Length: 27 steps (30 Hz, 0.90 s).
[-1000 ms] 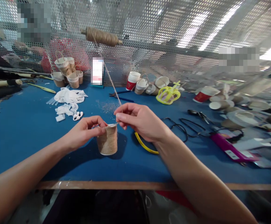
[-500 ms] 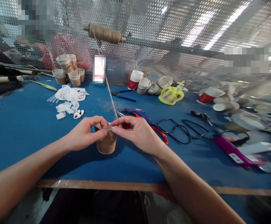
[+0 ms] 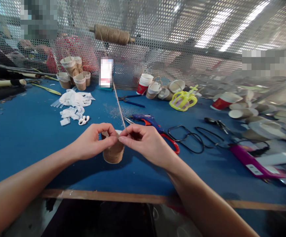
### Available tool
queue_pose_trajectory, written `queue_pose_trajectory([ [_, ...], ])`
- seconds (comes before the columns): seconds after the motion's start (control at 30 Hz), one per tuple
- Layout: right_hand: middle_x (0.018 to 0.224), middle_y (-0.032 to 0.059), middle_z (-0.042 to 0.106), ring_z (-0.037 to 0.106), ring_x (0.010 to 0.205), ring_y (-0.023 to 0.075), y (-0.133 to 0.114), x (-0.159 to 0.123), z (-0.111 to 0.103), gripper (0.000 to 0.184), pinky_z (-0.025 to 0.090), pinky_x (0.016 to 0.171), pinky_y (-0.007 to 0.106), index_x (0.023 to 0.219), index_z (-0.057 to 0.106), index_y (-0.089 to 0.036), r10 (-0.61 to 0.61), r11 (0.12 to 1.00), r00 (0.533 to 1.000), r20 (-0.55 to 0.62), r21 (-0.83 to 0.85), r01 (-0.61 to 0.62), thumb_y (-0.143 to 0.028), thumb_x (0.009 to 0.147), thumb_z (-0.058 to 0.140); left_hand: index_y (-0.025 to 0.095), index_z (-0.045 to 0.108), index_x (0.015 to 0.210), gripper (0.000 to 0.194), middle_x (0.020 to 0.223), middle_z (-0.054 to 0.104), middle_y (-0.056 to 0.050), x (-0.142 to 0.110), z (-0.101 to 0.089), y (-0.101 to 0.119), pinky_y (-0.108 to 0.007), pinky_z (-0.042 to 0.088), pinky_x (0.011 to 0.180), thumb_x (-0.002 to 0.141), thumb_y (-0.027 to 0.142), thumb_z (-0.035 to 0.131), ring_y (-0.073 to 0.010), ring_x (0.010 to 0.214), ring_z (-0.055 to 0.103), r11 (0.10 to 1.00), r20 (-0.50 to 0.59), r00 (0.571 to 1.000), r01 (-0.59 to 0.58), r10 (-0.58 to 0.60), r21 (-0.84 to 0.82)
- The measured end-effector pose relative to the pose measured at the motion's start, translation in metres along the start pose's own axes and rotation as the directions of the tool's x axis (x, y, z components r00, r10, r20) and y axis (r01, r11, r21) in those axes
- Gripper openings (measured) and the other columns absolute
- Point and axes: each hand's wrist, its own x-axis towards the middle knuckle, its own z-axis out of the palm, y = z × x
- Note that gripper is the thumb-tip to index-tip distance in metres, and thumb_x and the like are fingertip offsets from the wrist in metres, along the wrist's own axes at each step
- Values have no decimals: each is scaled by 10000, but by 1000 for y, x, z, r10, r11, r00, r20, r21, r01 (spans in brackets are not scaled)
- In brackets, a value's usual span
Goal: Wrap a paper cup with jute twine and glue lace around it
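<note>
A small twine-wrapped cup stands on the blue table in front of me, its rim partly hidden by my fingers. My left hand is closed in a pinch at the rim's left and front side. Thumb and forefinger of my right hand pinch the twine just beside the left fingertips. From there the strand runs taut up to a twine spool mounted on the perforated metal screen. What exactly the left fingertips hold is too small to make out.
Behind my right hand lie a blue glue gun and red-handled scissors, with a black cord beside them. White cloth scraps, finished cups, pliers, a yellow crown-shaped piece and a purple power strip surround the work spot.
Both hands stay at the cup's rim, and the left fingertips have shifted slightly right, closer to the right ones. The whole view has shifted a little.
</note>
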Motion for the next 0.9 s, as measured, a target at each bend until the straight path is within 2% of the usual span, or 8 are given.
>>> queue_pose_trajectory([
  [0.27,585,-39,491,407,533,78,1,-1,-1,107,332,502,220,732,628,-153,-4,1000,1000,10,-23,4,-258,748,612,162,483,663,147,843,622,-60,-1,1,1,-321,417,749,770,264,483,-187,836,554,999,-17,999,-30,30,31],
  [0.6,608,-34,518,427,547,81,2,1,-2,112,352,525,225,752,623,-150,3,999,1000,8,-37,-3,-257,759,590,163,547,721,177,824,618,-48,-2,-3,-1,-306,419,742,809,298,472,-174,809,551,969,-58,988,-125,140,214],
  [0.73,600,-36,506,423,543,77,1,1,-2,120,348,518,221,747,616,-138,14,998,1000,-11,-59,-14,-250,768,582,164,611,743,310,822,646,-51,0,-8,-3,-308,425,758,851,387,425,-183,818,570,972,-60,992,-92,107,214],
  [0.9,606,-34,511,432,552,78,3,2,-2,110,350,529,224,739,616,-140,5,998,1000,-19,-67,-7,-237,773,576,175,639,754,404,827,666,-54,2,-9,-6,-313,424,758,878,443,364,-193,825,580,970,-173,983,-18,62,241],
])
